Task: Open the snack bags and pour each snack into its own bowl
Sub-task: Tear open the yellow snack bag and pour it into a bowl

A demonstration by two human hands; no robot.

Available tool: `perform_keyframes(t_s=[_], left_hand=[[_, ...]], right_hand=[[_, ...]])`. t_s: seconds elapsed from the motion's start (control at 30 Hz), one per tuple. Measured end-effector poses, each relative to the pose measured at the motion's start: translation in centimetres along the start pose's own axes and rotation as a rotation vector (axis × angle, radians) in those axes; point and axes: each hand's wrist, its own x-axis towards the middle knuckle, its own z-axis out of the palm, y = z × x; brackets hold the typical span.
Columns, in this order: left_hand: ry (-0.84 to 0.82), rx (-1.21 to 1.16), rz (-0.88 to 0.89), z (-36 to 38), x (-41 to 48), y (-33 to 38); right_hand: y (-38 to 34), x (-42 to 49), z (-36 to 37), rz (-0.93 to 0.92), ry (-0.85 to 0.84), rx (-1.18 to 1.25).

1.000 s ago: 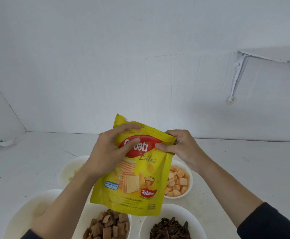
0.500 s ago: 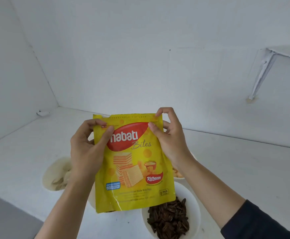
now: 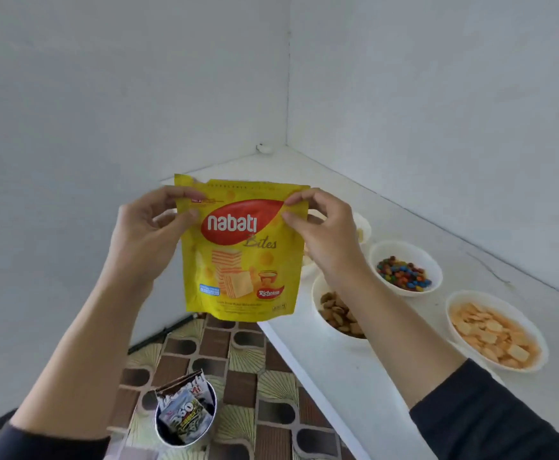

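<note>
I hold a yellow Nabati Bites snack bag upright in the air, past the left edge of the white table. My left hand pinches its top left corner and my right hand pinches its top right corner. The top seal looks intact. On the table to the right stand white bowls: one with coloured candies, one with brown pieces partly hidden by my right forearm, one with orange crackers. Another bowl shows behind my right hand.
A small bin holding empty snack wrappers stands on the patterned floor at lower left. White walls meet in a corner behind the table. The table's left edge runs diagonally under the bag.
The view has swung left, so the bowls now lie to the right and the floor bin appears. Both hands have shifted up to the bag's top corners.
</note>
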Motion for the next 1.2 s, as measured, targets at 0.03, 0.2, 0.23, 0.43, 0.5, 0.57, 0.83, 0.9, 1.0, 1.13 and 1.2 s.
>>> perform_keyframes(t_s=[0.03, 0.2, 0.23, 0.43, 0.5, 0.57, 0.83, 0.9, 1.0, 1.13, 1.2], left_hand=[[0.026, 0.009, -0.007, -1.8, -0.1, -0.2], [0.131, 0.066, -0.075, -10.2, -1.3, -2.2], [0.149, 0.069, -0.096, -11.8, -1.6, -3.0], [0.244, 0.076, -0.253, -19.9, -1.8, -9.2], [0.256, 0.055, -0.294, -21.7, -1.4, -11.5], [0.273, 0.057, -0.343, -23.0, -1.1, -14.2], [0.356, 0.031, -0.498, -22.6, -3.3, -31.6], [0.382, 0.016, -0.537, -21.7, -4.9, -37.4], [0.413, 0.001, -0.585, -20.7, -7.7, -46.6], [0.414, 0.018, -0.649, -19.4, -11.7, -57.5], [0.421, 0.0, -0.671, -18.8, -13.6, -62.0]], right_hand=[[-0.1, 0.2, 1.8, 0.0, -0.035, 0.012], [0.4, 0.6, 11.9, 0.051, -0.148, 0.088], [0.8, 0.6, 13.9, 0.076, -0.16, 0.109], [4.8, 0.6, 24.5, 0.228, -0.223, 0.156], [6.6, 1.1, 27.3, 0.267, -0.225, 0.149], [8.8, 1.2, 29.7, 0.304, -0.216, 0.133], [26.6, 0.6, 35.4, 0.37, -0.236, 0.098], [32.9, -0.3, 36.1, 0.373, -0.27, 0.093], [42.5, -2.1, 37.1, 0.398, -0.271, 0.093], [54.3, -5.7, 38.1, 0.436, -0.264, 0.08], [59.3, -7.4, 38.6, 0.448, -0.235, 0.08]])
